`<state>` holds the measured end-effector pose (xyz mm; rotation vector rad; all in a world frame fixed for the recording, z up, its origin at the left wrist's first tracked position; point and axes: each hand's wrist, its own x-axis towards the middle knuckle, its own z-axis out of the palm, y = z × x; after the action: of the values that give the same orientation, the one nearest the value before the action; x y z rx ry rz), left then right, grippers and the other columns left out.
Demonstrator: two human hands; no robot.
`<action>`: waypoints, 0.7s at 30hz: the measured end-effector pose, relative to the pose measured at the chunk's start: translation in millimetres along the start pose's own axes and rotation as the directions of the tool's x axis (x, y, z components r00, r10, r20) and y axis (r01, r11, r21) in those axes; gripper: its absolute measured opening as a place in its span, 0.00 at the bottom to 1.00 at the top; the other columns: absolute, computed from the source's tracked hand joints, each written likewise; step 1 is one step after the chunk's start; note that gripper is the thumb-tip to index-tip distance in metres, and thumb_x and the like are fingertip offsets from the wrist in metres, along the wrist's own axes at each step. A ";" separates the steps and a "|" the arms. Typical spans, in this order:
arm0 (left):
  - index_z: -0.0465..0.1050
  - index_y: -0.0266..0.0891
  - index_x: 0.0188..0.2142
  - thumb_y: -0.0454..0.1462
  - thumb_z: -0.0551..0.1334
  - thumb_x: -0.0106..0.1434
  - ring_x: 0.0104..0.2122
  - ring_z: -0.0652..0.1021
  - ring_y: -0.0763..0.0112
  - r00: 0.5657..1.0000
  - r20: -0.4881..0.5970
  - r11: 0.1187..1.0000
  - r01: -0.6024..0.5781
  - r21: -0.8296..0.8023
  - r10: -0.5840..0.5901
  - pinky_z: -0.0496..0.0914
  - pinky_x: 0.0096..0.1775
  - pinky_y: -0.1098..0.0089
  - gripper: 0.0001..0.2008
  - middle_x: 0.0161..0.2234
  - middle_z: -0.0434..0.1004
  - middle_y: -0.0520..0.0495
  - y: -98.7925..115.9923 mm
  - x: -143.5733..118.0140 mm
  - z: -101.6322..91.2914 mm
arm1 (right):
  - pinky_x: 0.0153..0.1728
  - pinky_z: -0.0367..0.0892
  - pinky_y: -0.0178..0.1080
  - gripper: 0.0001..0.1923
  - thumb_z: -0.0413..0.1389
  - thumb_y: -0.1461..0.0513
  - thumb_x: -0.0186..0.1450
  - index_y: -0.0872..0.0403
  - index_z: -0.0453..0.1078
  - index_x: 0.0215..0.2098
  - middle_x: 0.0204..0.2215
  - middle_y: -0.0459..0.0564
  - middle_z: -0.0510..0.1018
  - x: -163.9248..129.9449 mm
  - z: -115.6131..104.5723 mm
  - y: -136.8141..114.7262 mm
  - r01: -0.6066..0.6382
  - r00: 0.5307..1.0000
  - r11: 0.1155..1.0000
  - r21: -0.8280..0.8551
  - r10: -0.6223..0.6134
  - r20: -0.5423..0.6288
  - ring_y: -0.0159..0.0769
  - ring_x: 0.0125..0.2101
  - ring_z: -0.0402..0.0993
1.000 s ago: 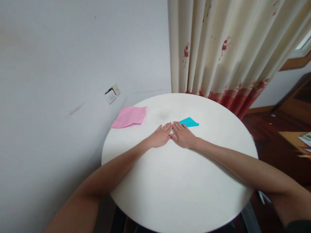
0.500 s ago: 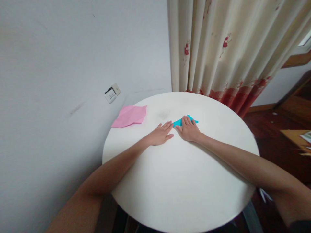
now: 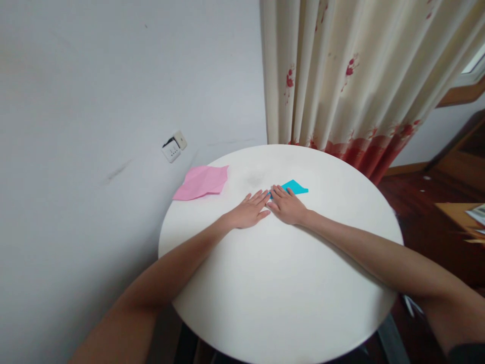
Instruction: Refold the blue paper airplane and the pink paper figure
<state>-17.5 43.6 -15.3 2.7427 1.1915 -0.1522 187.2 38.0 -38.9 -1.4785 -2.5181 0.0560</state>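
Observation:
A piece of folded blue paper lies flat on the white round table. My right hand presses down on its left part with the fingers stretched out, hiding that portion. Just to the left, my left hand rests flat, its fingertips at the paper's left tip. The two hands almost meet there. A sheet of pink paper, creased and slightly raised at its edges, is farther left on the table, apart from both hands.
Behind the table stands a pale wall with a socket. A cream and red curtain hangs at the back right, close to the table's far edge. Right of the table is a dark wooden floor.
My right hand has slid left along the blue paper towards my left hand, uncovering more of the paper's right part. My left hand has stayed in place.

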 end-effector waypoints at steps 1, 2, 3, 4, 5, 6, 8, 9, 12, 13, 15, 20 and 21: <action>0.34 0.38 0.72 0.52 0.40 0.73 0.71 0.38 0.60 1.000 0.011 1.000 0.004 -0.002 -0.004 0.38 0.67 0.52 0.35 0.72 0.31 0.42 0.1 -0.3 -1.4 | 0.66 0.44 0.55 0.38 0.30 0.46 0.74 0.64 0.50 0.70 0.70 0.64 0.50 -0.2 -0.8 -0.3 0.009 1.000 1.000 0.001 -0.009 0.011 0.50 0.70 0.42; 0.33 0.38 0.72 0.53 0.40 0.73 0.71 0.37 0.60 1.000 0.028 1.000 0.008 -0.005 -0.008 0.38 0.67 0.51 0.36 0.72 0.30 0.43 -0.2 -1.2 -3.3 | 0.66 0.44 0.56 0.38 0.31 0.46 0.74 0.64 0.49 0.71 0.70 0.64 0.50 -0.4 -1.7 0.0 0.014 1.000 1.000 -0.001 -0.014 0.018 0.51 0.70 0.42; 0.32 0.39 0.72 0.54 0.40 0.73 0.71 0.37 0.59 0.999 0.050 1.000 0.014 -0.007 -0.014 0.39 0.67 0.50 0.36 0.72 0.29 0.44 -0.8 -2.9 -5.7 | 0.66 0.44 0.56 0.38 0.32 0.46 0.74 0.62 0.49 0.71 0.70 0.63 0.50 -0.7 -2.7 0.5 0.021 0.999 1.000 -0.003 -0.021 0.026 0.51 0.70 0.42; 0.32 0.40 0.72 0.55 0.41 0.72 0.71 0.37 0.58 0.997 0.076 1.000 0.026 -0.010 -0.025 0.39 0.67 0.49 0.37 0.72 0.29 0.44 -1.7 -5.4 -8.6 | 0.66 0.44 0.57 0.37 0.32 0.45 0.74 0.61 0.49 0.71 0.70 0.63 0.49 -1.0 -3.7 1.1 0.028 0.999 1.000 -0.005 -0.028 0.034 0.52 0.70 0.42; 0.31 0.40 0.72 0.56 0.41 0.71 0.71 0.38 0.57 0.993 0.108 0.999 0.042 -0.012 -0.041 0.39 0.67 0.48 0.38 0.72 0.28 0.44 -2.9 -8.5 -11.7 | 0.65 0.44 0.57 0.37 0.33 0.45 0.74 0.59 0.49 0.71 0.70 0.62 0.49 -1.3 -4.7 1.5 0.035 0.998 0.999 -0.006 -0.035 0.042 0.52 0.70 0.42; 0.31 0.41 0.72 0.57 0.41 0.71 0.71 0.38 0.56 0.988 0.141 0.998 0.064 -0.012 -0.062 0.40 0.66 0.47 0.39 0.72 0.28 0.44 -4.1 -12.2 -15.2 | 0.65 0.44 0.57 0.37 0.33 0.44 0.74 0.57 0.49 0.72 0.71 0.62 0.49 -1.7 -5.6 1.8 0.039 0.998 0.999 -0.006 -0.039 0.049 0.52 0.70 0.42; 0.31 0.39 0.72 0.59 0.42 0.69 0.71 0.38 0.55 0.974 0.204 0.994 0.107 -0.008 -0.103 0.41 0.66 0.46 0.42 0.72 0.28 0.42 -6.6 -20.2 -22.0 | 0.65 0.44 0.57 0.37 0.32 0.44 0.74 0.56 0.49 0.72 0.71 0.61 0.49 -2.1 -6.9 1.5 0.036 0.998 0.999 -0.006 -0.036 0.055 0.52 0.70 0.42; 0.31 0.38 0.72 0.60 0.44 0.68 0.71 0.39 0.54 0.966 0.229 0.992 0.123 -0.007 -0.118 0.42 0.66 0.46 0.44 0.72 0.28 0.41 -7.7 -24.1 -25.1 | 0.65 0.44 0.57 0.37 0.32 0.43 0.73 0.56 0.49 0.72 0.71 0.62 0.49 -2.2 -7.3 1.1 0.033 0.998 0.999 -0.007 -0.033 0.055 0.53 0.70 0.42; 0.35 0.32 0.72 0.61 0.48 0.65 0.71 0.39 0.51 0.949 0.275 0.987 0.160 0.007 -0.156 0.45 0.66 0.49 0.49 0.71 0.29 0.35 -11.0 -33.0 -31.8 | 0.65 0.44 0.58 0.37 0.32 0.43 0.73 0.56 0.49 0.72 0.70 0.62 0.49 -2.0 -7.1 0.2 0.029 0.998 1.000 -0.010 -0.028 0.051 0.53 0.70 0.42; 0.37 0.30 0.72 0.61 0.48 0.64 0.71 0.40 0.51 0.945 0.280 0.985 0.170 0.022 -0.169 0.46 0.66 0.50 0.49 0.71 0.30 0.33 -12.4 -34.8 -33.1 | 0.65 0.45 0.58 0.38 0.32 0.43 0.73 0.56 0.49 0.72 0.70 0.63 0.49 -1.8 -6.8 0.1 0.030 0.998 1.000 -0.009 -0.029 0.050 0.53 0.70 0.42; 0.42 0.26 0.71 0.61 0.47 0.65 0.70 0.42 0.51 0.942 0.278 0.982 0.181 0.059 -0.191 0.48 0.66 0.53 0.48 0.71 0.35 0.30 -16.5 -36.3 -34.0 | 0.65 0.45 0.58 0.38 0.33 0.43 0.73 0.56 0.49 0.72 0.71 0.63 0.48 -1.3 -5.8 0.6 0.030 0.998 1.000 -0.008 -0.029 0.051 0.53 0.70 0.42; 0.41 0.26 0.70 0.53 0.43 0.71 0.70 0.48 0.55 0.955 0.150 0.966 0.259 0.008 -0.257 0.49 0.66 0.60 0.39 0.71 0.40 0.31 -26.6 -26.2 -26.9 | 0.65 0.45 0.58 0.38 0.32 0.43 0.73 0.55 0.48 0.72 0.71 0.62 0.48 -1.0 -4.2 2.1 0.030 0.998 0.999 -0.015 -0.029 0.059 0.53 0.70 0.41; 0.39 0.27 0.71 0.51 0.42 0.71 0.70 0.47 0.57 0.965 0.104 0.969 0.246 -0.024 -0.242 0.48 0.66 0.61 0.38 0.71 0.38 0.33 -26.3 -22.3 -23.7 | 0.65 0.45 0.58 0.37 0.32 0.43 0.73 0.55 0.48 0.72 0.71 0.62 0.47 -1.1 -4.1 2.3 0.030 0.998 0.999 -0.015 -0.029 0.059 0.53 0.70 0.41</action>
<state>-51.1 49.5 8.9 2.5148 1.4843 -0.2891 190.6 37.9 -35.4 -1.4664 -2.5920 0.0762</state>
